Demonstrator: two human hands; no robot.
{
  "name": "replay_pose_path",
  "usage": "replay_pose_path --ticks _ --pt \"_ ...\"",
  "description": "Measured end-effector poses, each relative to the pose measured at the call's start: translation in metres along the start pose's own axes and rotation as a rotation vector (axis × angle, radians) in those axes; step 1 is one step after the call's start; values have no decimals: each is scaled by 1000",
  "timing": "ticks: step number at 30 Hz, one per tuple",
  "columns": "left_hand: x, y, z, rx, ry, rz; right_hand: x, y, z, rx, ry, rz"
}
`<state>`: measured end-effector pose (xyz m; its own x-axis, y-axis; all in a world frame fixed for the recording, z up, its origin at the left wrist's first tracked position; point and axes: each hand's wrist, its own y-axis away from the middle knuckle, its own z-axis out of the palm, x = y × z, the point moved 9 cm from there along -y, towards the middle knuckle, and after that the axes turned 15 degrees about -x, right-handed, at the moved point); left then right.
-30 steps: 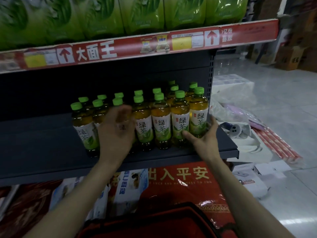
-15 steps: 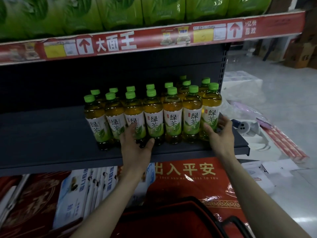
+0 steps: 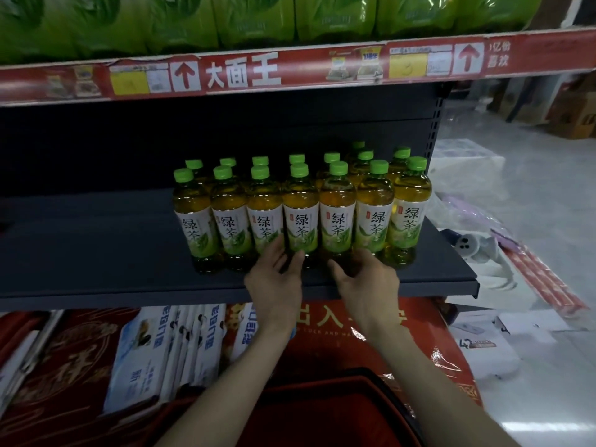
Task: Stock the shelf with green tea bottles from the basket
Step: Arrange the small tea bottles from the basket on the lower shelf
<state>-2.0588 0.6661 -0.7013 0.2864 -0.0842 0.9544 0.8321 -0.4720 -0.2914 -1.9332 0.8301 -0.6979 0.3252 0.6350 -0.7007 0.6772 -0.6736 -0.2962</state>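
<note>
Bottles stand in rows on shelf; full, so likely heavy, stiff, slick: take one round the labelled middle. Your left hand, right hand: fingers relaxed against front-row bases, grasping nothing.

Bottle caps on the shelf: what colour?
Bright green caps, clearest in the head view.
</note>
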Motion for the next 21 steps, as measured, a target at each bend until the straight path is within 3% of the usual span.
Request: replay_pose_path --ticks 4,7,15,21 --pt "-3 -9 16 -43 -64 22 1 -7 4 -21 115 6" --pt "-10 -13 18 21 -162 7 1 -13 3 5 152 -4" --pt "-11 -14 13 139 -153 -41 6 -21 11 -3 161 -24" --pt "-11 -7 -6 28 -148 -39 -2 -11 5 43 26 -37"
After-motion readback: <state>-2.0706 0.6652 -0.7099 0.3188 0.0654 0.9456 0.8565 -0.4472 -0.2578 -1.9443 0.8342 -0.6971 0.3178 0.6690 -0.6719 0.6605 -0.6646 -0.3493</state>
